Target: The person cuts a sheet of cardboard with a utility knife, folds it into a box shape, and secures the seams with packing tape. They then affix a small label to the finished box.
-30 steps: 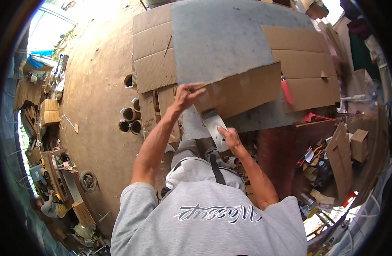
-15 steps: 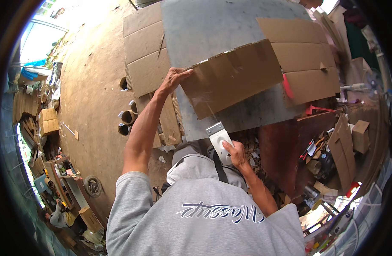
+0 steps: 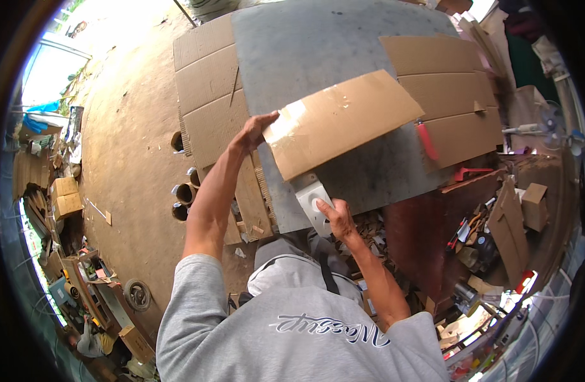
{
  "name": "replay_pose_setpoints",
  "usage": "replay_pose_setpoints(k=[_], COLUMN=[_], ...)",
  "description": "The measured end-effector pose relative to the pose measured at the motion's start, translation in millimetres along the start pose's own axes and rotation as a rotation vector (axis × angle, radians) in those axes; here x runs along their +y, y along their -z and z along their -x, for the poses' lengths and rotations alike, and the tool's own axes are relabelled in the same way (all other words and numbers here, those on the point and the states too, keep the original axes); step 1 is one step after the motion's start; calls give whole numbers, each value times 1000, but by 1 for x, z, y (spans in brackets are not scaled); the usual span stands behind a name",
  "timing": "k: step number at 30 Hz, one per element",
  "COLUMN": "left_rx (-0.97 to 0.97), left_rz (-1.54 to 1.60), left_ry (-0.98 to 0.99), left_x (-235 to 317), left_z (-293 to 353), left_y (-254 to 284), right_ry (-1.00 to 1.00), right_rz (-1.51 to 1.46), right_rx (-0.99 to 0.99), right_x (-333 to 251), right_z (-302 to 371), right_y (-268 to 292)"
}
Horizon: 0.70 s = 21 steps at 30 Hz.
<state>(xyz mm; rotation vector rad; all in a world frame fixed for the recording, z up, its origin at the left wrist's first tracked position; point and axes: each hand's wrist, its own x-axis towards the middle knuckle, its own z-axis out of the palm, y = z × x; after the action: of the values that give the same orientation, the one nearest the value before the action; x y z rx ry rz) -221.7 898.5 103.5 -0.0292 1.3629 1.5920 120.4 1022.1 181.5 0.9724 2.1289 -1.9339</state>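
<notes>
Cardboard piece [image 3: 343, 121] held by left hand [image 3: 255, 132]; right hand [image 3: 338, 219] holds an apparent tape dispenser [image 3: 310, 196]; shirt [image 3: 260, 344] lettered.

Brown cardboard piece [image 3: 346, 121], long and rectangular, held at a tilt over the grey counter [image 3: 292, 57], shiny tape gleaming at its left end! And the pale hand tool [image 3: 310, 196] slants, head right at the cardboard's near corner!
</notes>
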Motion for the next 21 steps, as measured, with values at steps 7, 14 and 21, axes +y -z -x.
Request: replay_pose_setpoints(k=[7, 14, 21], left_rx=[233, -189, -322], left_rz=[-822, -1359, -1253], left_ry=[-220, -462, -108], left_x=[-45, -19, 26], left_z=[22, 86, 50], left_y=[-28, -134, -135], right_ry=[-3, 0, 13], right_rz=[-51, 34, -62], right_rx=[10, -73, -106], right_x=[7, 22, 19], right_z=[26, 14, 43], right_y=[8, 21, 31])
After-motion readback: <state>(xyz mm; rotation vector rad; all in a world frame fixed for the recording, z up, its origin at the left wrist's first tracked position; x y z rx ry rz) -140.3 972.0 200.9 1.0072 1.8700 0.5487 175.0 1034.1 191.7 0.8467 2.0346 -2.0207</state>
